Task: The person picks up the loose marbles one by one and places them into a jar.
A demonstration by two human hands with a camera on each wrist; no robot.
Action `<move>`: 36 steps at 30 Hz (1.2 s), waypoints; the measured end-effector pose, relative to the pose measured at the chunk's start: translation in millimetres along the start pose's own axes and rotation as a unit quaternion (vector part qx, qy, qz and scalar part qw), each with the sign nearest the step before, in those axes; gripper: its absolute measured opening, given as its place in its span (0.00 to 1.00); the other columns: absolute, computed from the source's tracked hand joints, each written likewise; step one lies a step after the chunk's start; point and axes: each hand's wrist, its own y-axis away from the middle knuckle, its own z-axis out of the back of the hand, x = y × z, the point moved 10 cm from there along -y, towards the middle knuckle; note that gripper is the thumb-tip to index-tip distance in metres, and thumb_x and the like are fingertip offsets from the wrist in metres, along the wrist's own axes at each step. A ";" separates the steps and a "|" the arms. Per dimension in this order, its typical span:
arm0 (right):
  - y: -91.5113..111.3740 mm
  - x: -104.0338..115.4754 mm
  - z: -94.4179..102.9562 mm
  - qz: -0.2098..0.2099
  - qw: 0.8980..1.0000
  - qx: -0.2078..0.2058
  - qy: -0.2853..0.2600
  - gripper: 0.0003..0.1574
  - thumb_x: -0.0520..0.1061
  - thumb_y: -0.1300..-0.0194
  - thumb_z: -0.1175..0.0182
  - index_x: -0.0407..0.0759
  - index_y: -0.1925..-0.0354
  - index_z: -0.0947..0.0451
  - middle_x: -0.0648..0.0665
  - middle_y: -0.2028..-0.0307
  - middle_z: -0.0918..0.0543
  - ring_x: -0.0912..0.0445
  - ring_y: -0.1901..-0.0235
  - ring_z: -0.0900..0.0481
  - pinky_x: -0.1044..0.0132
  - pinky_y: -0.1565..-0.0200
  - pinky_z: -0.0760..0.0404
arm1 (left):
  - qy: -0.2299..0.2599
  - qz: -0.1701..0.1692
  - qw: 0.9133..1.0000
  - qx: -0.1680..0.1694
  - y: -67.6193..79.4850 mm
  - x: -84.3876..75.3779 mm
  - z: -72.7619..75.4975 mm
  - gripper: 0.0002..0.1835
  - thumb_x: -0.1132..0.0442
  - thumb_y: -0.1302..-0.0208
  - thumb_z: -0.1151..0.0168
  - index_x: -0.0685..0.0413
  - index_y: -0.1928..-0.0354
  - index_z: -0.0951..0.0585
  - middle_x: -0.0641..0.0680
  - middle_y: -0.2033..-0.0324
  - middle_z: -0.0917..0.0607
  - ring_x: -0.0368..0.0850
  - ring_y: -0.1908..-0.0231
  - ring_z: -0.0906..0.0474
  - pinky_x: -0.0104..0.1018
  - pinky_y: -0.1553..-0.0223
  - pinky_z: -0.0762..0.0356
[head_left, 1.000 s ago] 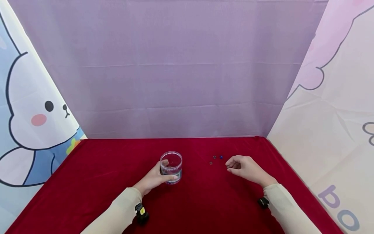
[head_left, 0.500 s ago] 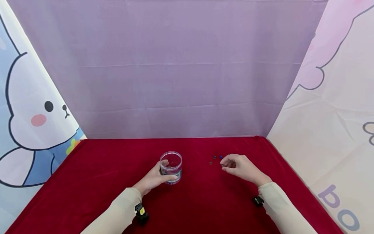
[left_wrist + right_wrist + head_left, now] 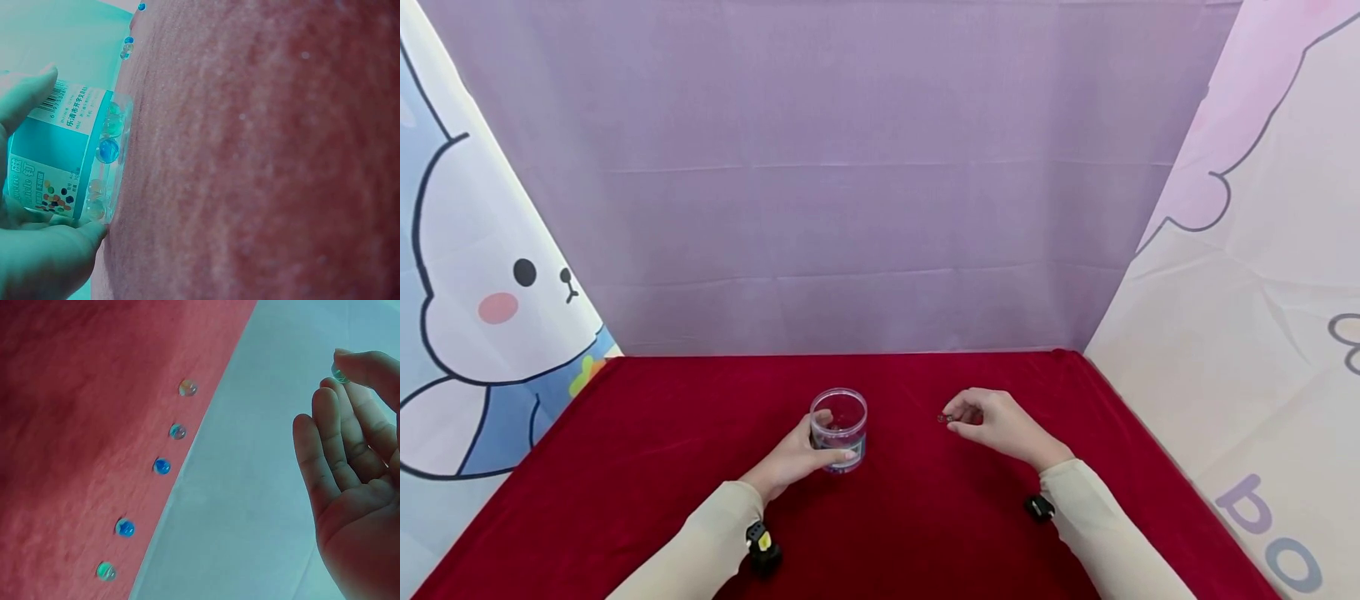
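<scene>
My left hand point(image 3: 796, 454) grips a clear round jar point(image 3: 839, 427) that stands upright on the red cloth, its top uncovered. In the left wrist view the jar's printed label point(image 3: 47, 144) shows, and several glass marbles point(image 3: 107, 150) lie at its bottom. To the right of the jar, my right hand point(image 3: 996, 423) pinches a clear greenish marble point(image 3: 339, 372) between thumb and fingertip, over the cloth. A loose marble point(image 3: 941, 418) sits just left of those fingertips in the head view. The right wrist view has several more marbles on the cloth, among them a blue marble point(image 3: 162, 465).
A red velvet cloth point(image 3: 895, 533) covers the table. Behind it hangs a plain purple curtain point(image 3: 850, 183), with printed cartoon sheets on the left point(image 3: 497, 250) and right point(image 3: 1240, 350). Each wrist carries a small black camera.
My right hand has moved left toward the jar with the pinched marble, and now covers loose marbles that showed earlier. The left hand and jar have stayed in place.
</scene>
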 end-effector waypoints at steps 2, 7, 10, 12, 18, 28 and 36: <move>-2.7 3.1 -1.4 0.004 1.000 0.001 -0.002 0.12 0.39 0.38 0.29 0.49 0.56 0.17 0.58 0.62 0.16 0.61 0.63 0.20 0.65 0.60 0.18 | 0.000 0.000 1.000 0.000 0.3 -0.1 0.0 0.52 0.50 0.45 0.23 0.56 0.24 0.43 0.59 0.28 0.36 0.58 0.33 0.39 0.61 0.38 0.33; -9.1 9.1 -3.8 0.009 1.000 -0.003 0.002 0.13 0.39 0.38 0.29 0.51 0.57 0.17 0.59 0.63 0.17 0.62 0.63 0.20 0.65 0.60 0.18 | 0.001 0.002 1.000 0.001 0.2 -0.6 -0.2 0.52 0.50 0.45 0.23 0.55 0.24 0.43 0.59 0.28 0.37 0.58 0.33 0.39 0.61 0.38 0.33; -13.4 12.4 -5.9 0.013 1.000 -0.004 0.005 0.12 0.39 0.38 0.29 0.52 0.57 0.17 0.60 0.63 0.17 0.62 0.63 0.20 0.66 0.60 0.18 | 0.003 0.003 1.000 0.002 0.0 -0.9 -0.5 0.52 0.50 0.45 0.23 0.55 0.24 0.43 0.58 0.28 0.37 0.58 0.33 0.40 0.61 0.38 0.33; -16.3 15.2 -7.1 0.015 1.000 -0.004 0.005 0.12 0.40 0.38 0.29 0.49 0.56 0.17 0.59 0.63 0.17 0.62 0.63 0.20 0.66 0.60 0.18 | 0.004 0.003 1.000 0.003 0.3 -0.9 -0.7 0.53 0.50 0.45 0.23 0.55 0.24 0.44 0.58 0.28 0.37 0.58 0.33 0.40 0.61 0.38 0.33; -25.6 24.7 -11.1 0.026 1.000 -0.003 -0.004 0.12 0.40 0.37 0.29 0.45 0.55 0.17 0.59 0.63 0.17 0.62 0.64 0.20 0.65 0.60 0.18 | 0.005 0.002 1.000 0.004 0.2 -0.7 -0.8 0.53 0.50 0.44 0.23 0.55 0.24 0.44 0.58 0.27 0.38 0.58 0.32 0.40 0.60 0.38 0.33; -37.9 33.4 -14.9 0.017 1.000 0.004 -0.020 0.12 0.41 0.37 0.29 0.50 0.54 0.17 0.58 0.62 0.17 0.61 0.63 0.20 0.65 0.59 0.18 | 0.002 0.003 1.000 0.002 0.8 -1.3 -0.2 0.53 0.50 0.45 0.23 0.56 0.24 0.44 0.59 0.28 0.37 0.59 0.33 0.40 0.61 0.38 0.33; -46.3 39.8 -19.6 0.031 0.999 0.001 -0.019 0.13 0.43 0.37 0.29 0.54 0.54 0.17 0.59 0.62 0.17 0.62 0.63 0.20 0.65 0.59 0.18 | -0.004 0.001 1.000 0.003 1.0 -1.9 -0.1 0.53 0.50 0.45 0.23 0.56 0.24 0.44 0.59 0.28 0.37 0.59 0.33 0.40 0.61 0.38 0.33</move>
